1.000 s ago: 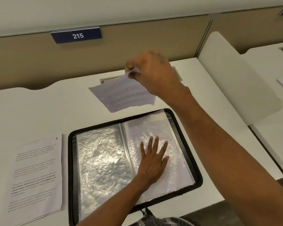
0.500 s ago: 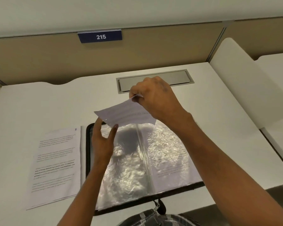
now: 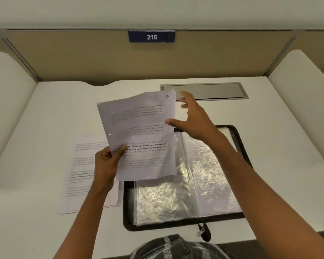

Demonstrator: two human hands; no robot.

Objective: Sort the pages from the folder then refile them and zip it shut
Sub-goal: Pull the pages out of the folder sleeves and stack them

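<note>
A black zip folder point(image 3: 128, 206) lies open on the white desk, its clear plastic sleeves point(image 3: 163, 199) shining. My left hand point(image 3: 106, 163) grips the lower left edge of a printed page point(image 3: 140, 131) marked with a blue "4" in its top right corner, held upright above the folder's left side. My right hand point(image 3: 193, 116) hovers just right of the page, fingers spread, thumb near its edge, holding nothing. A stack of other printed pages point(image 3: 82, 176) lies flat on the desk to the left of the folder, partly hidden by my left forearm.
A grey metal cable hatch point(image 3: 213, 90) is set into the desk behind the folder. Beige partitions with a blue "215" plate point(image 3: 151, 36) close off the back. White side dividers point(image 3: 303, 101) stand left and right. The folder's zip pull point(image 3: 201, 230) hangs at the desk's front edge.
My right hand has let go of the page and opened beside it. My left hand has taken the page by its lower left and turned it upright, text facing me.
</note>
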